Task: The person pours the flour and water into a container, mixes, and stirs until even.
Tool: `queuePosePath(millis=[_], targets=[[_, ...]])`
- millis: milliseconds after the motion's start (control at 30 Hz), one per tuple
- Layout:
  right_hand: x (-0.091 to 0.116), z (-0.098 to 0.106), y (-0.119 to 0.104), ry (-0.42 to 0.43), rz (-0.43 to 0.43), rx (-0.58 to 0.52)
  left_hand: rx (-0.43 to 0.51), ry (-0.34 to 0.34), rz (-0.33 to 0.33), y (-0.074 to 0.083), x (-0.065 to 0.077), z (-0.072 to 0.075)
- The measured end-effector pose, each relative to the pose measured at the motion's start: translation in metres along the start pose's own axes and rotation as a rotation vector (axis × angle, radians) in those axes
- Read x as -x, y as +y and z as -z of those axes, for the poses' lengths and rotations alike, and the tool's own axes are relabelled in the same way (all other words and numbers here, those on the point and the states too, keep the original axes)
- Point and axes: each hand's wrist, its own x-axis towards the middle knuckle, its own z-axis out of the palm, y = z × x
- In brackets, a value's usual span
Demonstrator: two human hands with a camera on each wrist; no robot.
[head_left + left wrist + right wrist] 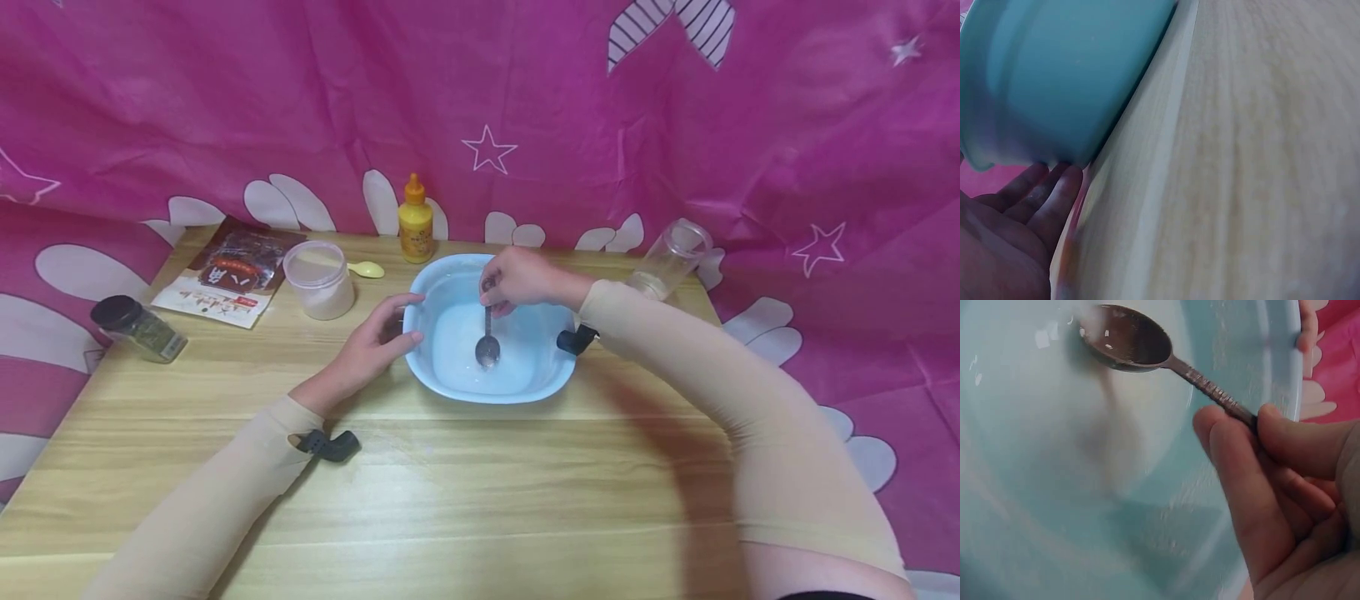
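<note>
My right hand (521, 279) is over the light blue plastic basin (491, 398), pinching the handle of a dark metal spoon (487, 352) between thumb and fingers. The bowl of the spoon (1132, 337) points down into the basin; in the right wrist view it looks wet and shiny. The basin seems to hold a pale, clear liquid (465, 333). At the basin's left side, my left hand (371, 343) has its thumb and a fingertip at the rim. In the left wrist view, extended fingers (1054, 206) touch the basin's outer wall.
Along the back left are a dark-lidded jar (142, 329), a printed packet (228, 275), a tub of white powder (322, 287) and a yellow spoon (366, 269). A yellow bottle (416, 225) stands behind the basin. Back right, a clear jar (667, 262) is near the pink curtain (570, 167).
</note>
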Motion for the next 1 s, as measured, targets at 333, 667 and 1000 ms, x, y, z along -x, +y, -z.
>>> queuePosePath(millis=[333, 667, 1000], targets=[[-0.005, 0.002, 0.007, 0.222, 0.072, -0.021, 0.007, -0.006, 0.000, -0.002, 0.000, 0.000], [0.001, 0.005, 0.005, 0.015, 0.038, 0.018, -0.009, -0.001, 0.016, 0.000, 0.000, 0.002], [-0.006, 0.007, 0.008, 0.296, 0.061, 0.037, -0.028, 0.013, 0.016, 0.001, 0.000, 0.002]])
